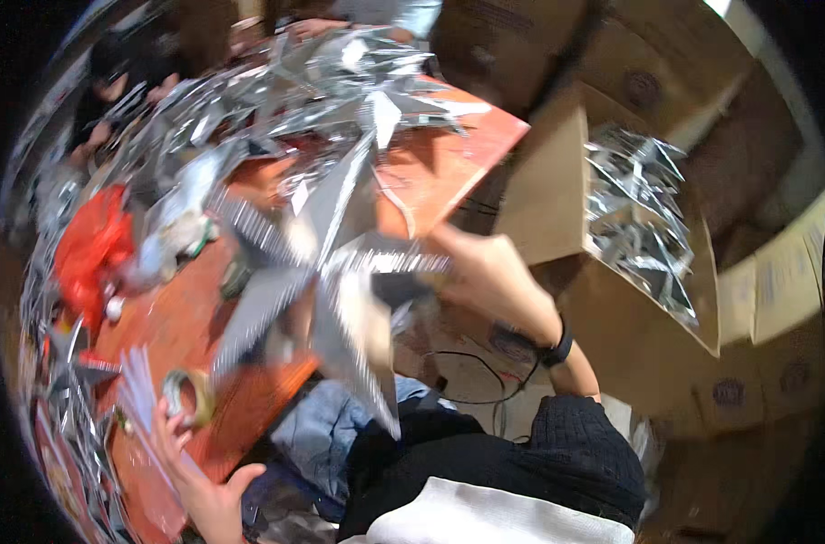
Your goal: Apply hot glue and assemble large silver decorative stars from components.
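A large silver foil star (326,272) hangs in front of me, slightly smeared by motion. My right hand (467,263) grips it by its right-hand point, with the fingertips partly hidden behind the foil. At the lower left, my left hand (204,490) is open, its thumb spread away from the fingers. Those fingers lie over a stack of thin clear plastic sheets or bags (138,385). Right beside the fingertips, a roll of tape (202,399) stands on the orange-red table (253,408); whether they touch it I cannot tell.
Heaps of silver stars (276,86) cover the table's far side and left edge. A red plastic bag (95,249) lies at left. To the right, an open cardboard box (544,204) holds several silver stars (639,218). Other people's hands (317,27) work at the far side.
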The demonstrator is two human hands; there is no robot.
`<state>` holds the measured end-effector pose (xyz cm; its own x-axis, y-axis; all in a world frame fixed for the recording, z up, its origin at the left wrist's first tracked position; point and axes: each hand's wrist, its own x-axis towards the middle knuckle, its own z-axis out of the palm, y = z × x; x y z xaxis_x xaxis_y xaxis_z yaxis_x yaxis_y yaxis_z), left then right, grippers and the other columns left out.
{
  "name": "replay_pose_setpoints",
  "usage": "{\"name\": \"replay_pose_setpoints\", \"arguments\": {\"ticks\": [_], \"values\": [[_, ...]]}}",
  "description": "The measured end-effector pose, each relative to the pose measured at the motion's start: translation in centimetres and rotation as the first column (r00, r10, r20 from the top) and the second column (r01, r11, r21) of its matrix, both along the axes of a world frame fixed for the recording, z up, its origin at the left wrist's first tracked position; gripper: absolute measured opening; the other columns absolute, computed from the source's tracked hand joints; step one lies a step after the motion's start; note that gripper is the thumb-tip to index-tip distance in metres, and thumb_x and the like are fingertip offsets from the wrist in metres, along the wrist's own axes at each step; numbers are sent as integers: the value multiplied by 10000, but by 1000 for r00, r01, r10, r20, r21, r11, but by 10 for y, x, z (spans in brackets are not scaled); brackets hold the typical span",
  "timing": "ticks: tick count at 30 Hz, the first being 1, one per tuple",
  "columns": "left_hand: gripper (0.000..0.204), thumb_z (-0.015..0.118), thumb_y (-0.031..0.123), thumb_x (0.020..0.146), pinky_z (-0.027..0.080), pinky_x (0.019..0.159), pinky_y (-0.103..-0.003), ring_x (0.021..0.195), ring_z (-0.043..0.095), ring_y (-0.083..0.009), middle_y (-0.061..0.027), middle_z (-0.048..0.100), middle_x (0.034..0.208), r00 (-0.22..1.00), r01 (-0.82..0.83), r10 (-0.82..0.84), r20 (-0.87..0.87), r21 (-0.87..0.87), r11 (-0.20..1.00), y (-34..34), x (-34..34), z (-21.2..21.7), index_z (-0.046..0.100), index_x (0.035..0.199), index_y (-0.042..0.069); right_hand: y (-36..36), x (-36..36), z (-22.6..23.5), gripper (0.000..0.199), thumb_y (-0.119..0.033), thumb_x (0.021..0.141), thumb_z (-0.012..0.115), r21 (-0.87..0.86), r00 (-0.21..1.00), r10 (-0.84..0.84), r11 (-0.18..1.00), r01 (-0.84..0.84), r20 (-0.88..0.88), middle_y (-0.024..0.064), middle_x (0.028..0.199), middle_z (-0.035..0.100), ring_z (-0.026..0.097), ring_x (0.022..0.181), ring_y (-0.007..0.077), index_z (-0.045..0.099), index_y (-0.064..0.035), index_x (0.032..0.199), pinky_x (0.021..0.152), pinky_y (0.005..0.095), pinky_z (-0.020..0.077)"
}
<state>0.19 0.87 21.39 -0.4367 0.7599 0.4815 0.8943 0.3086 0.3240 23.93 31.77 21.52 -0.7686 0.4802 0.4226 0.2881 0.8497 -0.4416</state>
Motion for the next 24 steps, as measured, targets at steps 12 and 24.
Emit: {"name": "replay_pose_setpoints", "arguments": {"ticks": [12,24], "values": [[841,604,438,754,376,870,-401,1114,413,-278,-90,240,1410,988,-61,76,133,-116,991,14,-2,18,173,1398,109,274,275,1,768,-311,690,743,211,552,-818,518,829,-161,121,725,563,523,601,202,355,26,1261,569,328,446],[651,576,195,831,272,1041,-356,1263,284,-244,-123,256,1384,893,-415,426,144,-100,904,-106,-135,-3,230,1368,69,160,21,-5,226,-92,851,504,-454,990,59,884,-112,-128,59,825,595,526,700,112,567,-49,1064,626,252,435]]}}
